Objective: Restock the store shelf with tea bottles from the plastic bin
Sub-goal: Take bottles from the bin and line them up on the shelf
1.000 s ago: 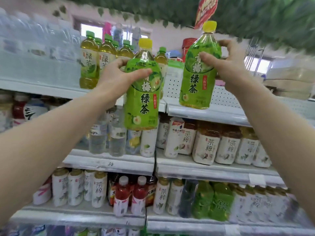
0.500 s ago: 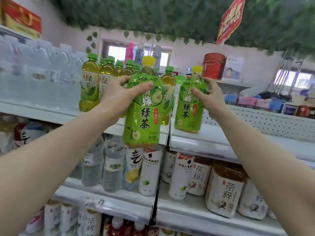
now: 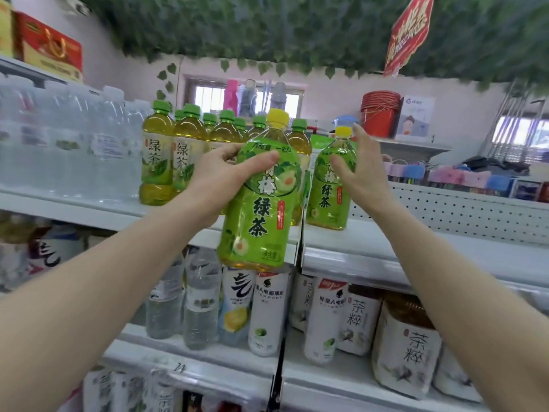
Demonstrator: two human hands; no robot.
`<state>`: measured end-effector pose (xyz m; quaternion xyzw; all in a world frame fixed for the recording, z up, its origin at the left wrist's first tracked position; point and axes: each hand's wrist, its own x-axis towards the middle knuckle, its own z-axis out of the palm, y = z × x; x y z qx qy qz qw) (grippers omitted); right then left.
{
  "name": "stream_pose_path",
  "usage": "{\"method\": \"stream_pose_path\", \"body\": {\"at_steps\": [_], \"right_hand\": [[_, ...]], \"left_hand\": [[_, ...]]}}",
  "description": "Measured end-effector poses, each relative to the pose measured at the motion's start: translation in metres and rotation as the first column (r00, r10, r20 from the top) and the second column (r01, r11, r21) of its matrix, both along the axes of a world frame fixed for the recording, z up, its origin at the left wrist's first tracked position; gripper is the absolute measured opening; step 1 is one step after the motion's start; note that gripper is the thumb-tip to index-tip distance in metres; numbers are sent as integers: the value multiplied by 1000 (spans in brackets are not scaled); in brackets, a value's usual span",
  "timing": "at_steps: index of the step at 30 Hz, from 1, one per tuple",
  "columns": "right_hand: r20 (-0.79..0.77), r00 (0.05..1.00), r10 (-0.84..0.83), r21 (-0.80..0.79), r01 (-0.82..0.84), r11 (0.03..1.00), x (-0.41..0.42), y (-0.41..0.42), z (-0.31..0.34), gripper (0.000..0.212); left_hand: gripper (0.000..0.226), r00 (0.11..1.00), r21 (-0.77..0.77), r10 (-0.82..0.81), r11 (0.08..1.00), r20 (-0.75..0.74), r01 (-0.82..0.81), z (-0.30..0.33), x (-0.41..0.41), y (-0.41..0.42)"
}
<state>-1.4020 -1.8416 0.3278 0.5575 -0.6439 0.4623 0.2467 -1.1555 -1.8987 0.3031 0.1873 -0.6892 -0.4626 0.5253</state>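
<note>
- My left hand [image 3: 219,176] holds a yellow-capped green tea bottle [image 3: 261,203] in a full grip, thumb across the upper label and fingers curled round its far side, in the air just in front of the top shelf [image 3: 416,251].
- It looks full, so I judge it heavy, and the glossy wrap slippery; the shoulder is the sure place to hold it.
- My right hand [image 3: 361,176] is loose, fingers straight, just beside the second yellow-capped bottle [image 3: 331,191], which stands upright on the shelf.
- To the left stands a row of green-capped tea bottles [image 3: 190,153].
- The plastic bin is out of view.
</note>
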Motion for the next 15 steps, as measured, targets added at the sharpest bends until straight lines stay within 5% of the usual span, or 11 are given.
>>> {"method": "stream_pose_path", "body": {"at_steps": [4,6,10,15], "right_hand": [[287,856,430,230,-498,836,74,48,-11,64],[331,832,446,305,-541,784,90,59,-21,76],[449,731,514,138,-625,768,89,69,-26,64],[364,798,481,92,-544,834,77,79,10,69]], "left_hand": [[113,999,-42,-36,998,33,37,-6,-2,9],[115,998,-42,-56,997,36,58,-8,-4,16],[96,993,-80,-104,991,59,108,-7,-8,26],[68,988,-276,-11,960,151,53,22,-13,30]]}}
